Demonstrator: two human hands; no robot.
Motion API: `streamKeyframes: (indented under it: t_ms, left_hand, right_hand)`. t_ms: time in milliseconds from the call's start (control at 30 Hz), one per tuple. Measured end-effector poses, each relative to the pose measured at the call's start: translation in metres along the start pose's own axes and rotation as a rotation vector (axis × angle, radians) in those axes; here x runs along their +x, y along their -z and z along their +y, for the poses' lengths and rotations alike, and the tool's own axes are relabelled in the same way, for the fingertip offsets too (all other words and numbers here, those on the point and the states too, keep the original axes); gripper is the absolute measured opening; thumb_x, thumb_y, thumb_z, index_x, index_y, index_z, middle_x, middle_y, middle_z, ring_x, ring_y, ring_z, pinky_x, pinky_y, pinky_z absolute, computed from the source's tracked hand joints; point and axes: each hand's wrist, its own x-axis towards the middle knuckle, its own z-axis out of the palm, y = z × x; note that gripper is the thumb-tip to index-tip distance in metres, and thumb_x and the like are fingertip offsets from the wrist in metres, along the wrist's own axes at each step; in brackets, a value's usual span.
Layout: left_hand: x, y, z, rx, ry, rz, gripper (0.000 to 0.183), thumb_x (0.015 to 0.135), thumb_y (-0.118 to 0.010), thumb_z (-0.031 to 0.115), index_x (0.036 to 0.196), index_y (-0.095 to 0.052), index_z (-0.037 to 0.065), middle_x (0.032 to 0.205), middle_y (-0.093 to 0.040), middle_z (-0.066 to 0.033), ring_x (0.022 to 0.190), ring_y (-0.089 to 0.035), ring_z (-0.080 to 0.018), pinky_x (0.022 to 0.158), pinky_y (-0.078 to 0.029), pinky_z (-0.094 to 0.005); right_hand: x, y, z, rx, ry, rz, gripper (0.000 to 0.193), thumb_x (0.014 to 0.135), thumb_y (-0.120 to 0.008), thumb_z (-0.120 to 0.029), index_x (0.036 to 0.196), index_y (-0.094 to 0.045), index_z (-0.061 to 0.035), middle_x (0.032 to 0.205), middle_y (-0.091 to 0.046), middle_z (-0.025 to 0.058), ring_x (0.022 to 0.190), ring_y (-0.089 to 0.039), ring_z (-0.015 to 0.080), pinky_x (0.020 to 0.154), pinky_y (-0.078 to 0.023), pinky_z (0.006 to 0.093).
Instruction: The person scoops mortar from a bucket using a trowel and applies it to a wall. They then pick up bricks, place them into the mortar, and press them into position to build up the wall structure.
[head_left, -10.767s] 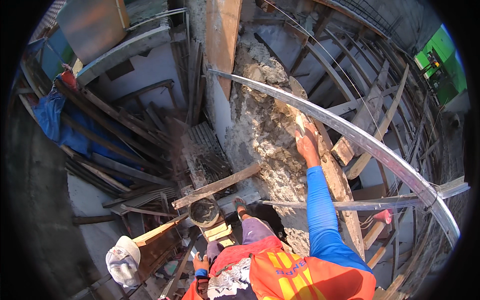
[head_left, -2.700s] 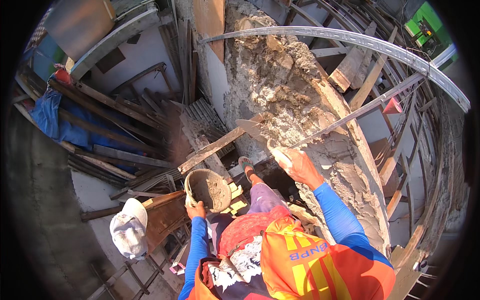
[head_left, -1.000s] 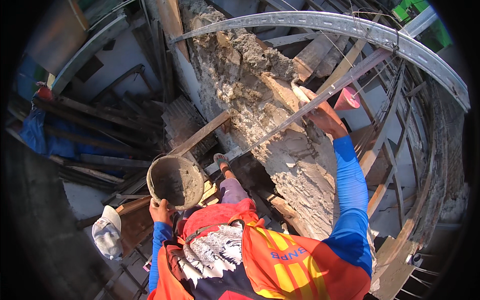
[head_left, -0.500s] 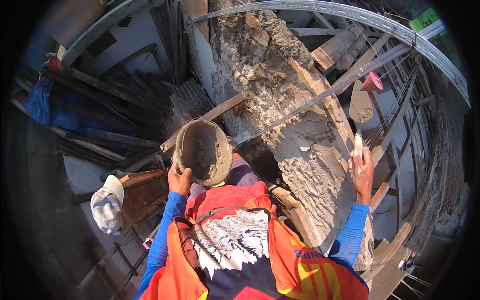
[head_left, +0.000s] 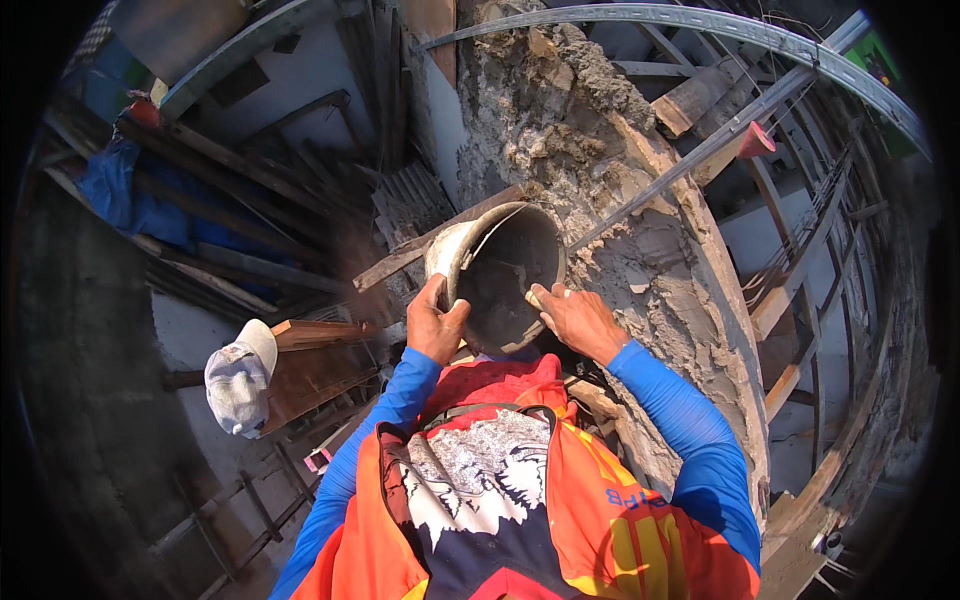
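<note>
1. To the right of the bucket (head_left: pixel 449 246), a rough mortar surface (head_left: pixel 680 320).
2. The bucket itself, tilted.
3. Left of the bucket, a pale cap (head_left: pixel 240 378).
4. At the bucket's left rim, the left hand (head_left: pixel 437 324), pinching it.
5. At the bucket's right side, the right hand (head_left: pixel 582 322), curled; around what, I cannot tell.

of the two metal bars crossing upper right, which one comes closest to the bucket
The lower, straighter bar: its end shows just right of the bucket. The upper bar arches along the top of the view.
</note>
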Motion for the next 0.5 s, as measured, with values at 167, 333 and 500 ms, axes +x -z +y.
streamKeyframes:
  t_ms: [167,333,500]
  left_hand:
    - [0.008,0.0,0.002,0.004,-0.021,-0.036,0.025,0.078,-0.065,0.008,0.101,-0.06,-0.001,0.07,-0.048,-0.0071,0.066,-0.044,-0.0124,0.062,-0.043,-0.0314]
    - [0.017,-0.019,0.026,0.088,-0.059,-0.192,0.017,0.081,-0.062,0.004,0.095,-0.057,-0.002,0.075,-0.052,-0.0015,0.071,-0.047,-0.0088,0.064,-0.043,-0.028]
    - [0.035,-0.026,0.015,0.069,-0.036,-0.219,0.016,0.08,-0.064,0.006,0.089,-0.053,0.0,0.068,-0.046,-0.0035,0.065,-0.042,-0.0103,0.058,-0.04,-0.0307]
  right_hand:
    - [-0.016,0.03,0.02,0.316,-0.091,0.185,0.033,0.095,-0.062,-0.028,0.122,-0.065,-0.0086,0.097,-0.068,0.0218,0.086,-0.066,0.0442,0.076,-0.052,0.0525]
    - [-0.015,-0.019,0.03,0.7,-0.135,-0.113,0.037,0.097,-0.058,-0.035,0.101,-0.062,0.0019,0.083,-0.064,0.0241,0.07,-0.061,0.0426,0.066,-0.049,0.0472]
    - [-0.029,-0.016,0.007,1.55,-0.387,-0.325,0.035,0.105,-0.052,-0.032,0.121,-0.061,-0.0029,0.073,-0.048,-0.0012,0.055,-0.041,0.0043,0.046,-0.033,0.0217]
